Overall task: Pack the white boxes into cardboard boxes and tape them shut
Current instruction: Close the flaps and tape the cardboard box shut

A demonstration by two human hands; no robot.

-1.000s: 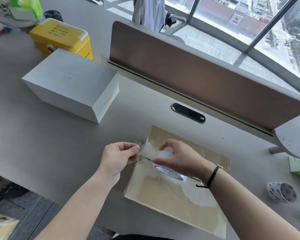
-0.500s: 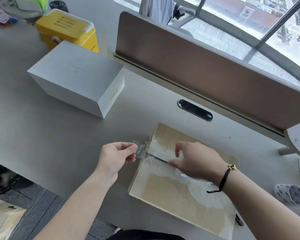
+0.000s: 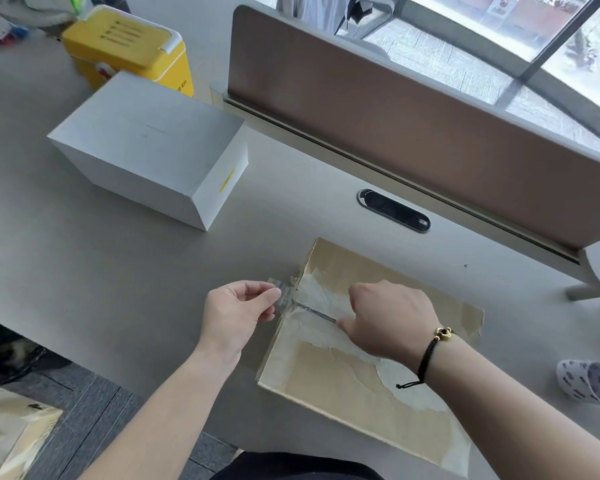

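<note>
Left hand (image 3: 238, 315), fingers curled, pinches the free end of a clear strip of adhesive tape (image 3: 284, 296) between thumb and forefinger just off the left edge of the flat brown cardboard box (image 3: 347, 386). Right hand (image 3: 390, 322), knuckles up and fingers bent downward, presses its fingertips onto the tape along the dark centre seam (image 3: 316, 311) of the box top; whether it grips anything beneath the palm cannot be told. A black cord bracelet with a gold bead (image 3: 433, 348) circles the right wrist. The cardboard box lies on the grey desk (image 3: 101, 271) near the front edge, its top patched with pale torn tape remnants. 1 white rectangular box (image 3: 149, 147) stands on the desk well apart to the upper left, a small yellow mark on its end face. Just behind it sits a yellow plastic lidded container (image 3: 125, 46). A brown desk divider panel (image 3: 413, 126) runs along the far side, with a black oval cable port (image 3: 394, 211) in front of it. A printed white tape roll (image 3: 587, 381) lies at the right edge.
</note>
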